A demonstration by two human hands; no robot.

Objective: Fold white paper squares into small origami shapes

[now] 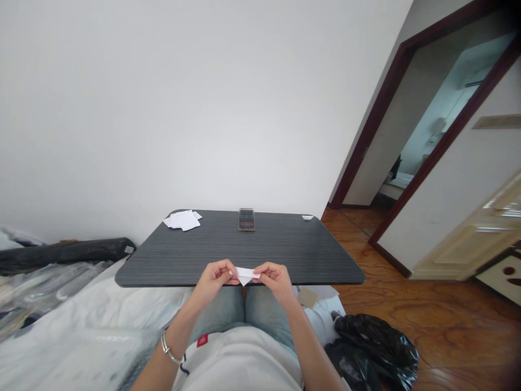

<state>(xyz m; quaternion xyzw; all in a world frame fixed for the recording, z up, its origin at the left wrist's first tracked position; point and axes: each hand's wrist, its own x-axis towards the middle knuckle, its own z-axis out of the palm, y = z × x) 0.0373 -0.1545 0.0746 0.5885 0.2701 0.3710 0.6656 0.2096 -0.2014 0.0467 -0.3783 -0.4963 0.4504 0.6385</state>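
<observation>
A small white folded paper (245, 274) is held between my two hands at the near edge of the dark table (203, 252). Its lower part comes to a downward point. My left hand (218, 278) pinches the left end between thumb and fingers. At the right end, my right hand (274, 277) has a like pinch on it. Far left on the table lies a loose pile of white paper sheets (183, 220). Another small folded white paper (307, 218) rests near the far right corner.
A dark phone-like stand (246, 220) sits at the table's back middle, close to the white wall (244, 108). Plastic-covered bedding (89, 331) is at the left. Black plastic bags (374, 347) lie on the wooden floor (456, 315) at the right, below a doorway.
</observation>
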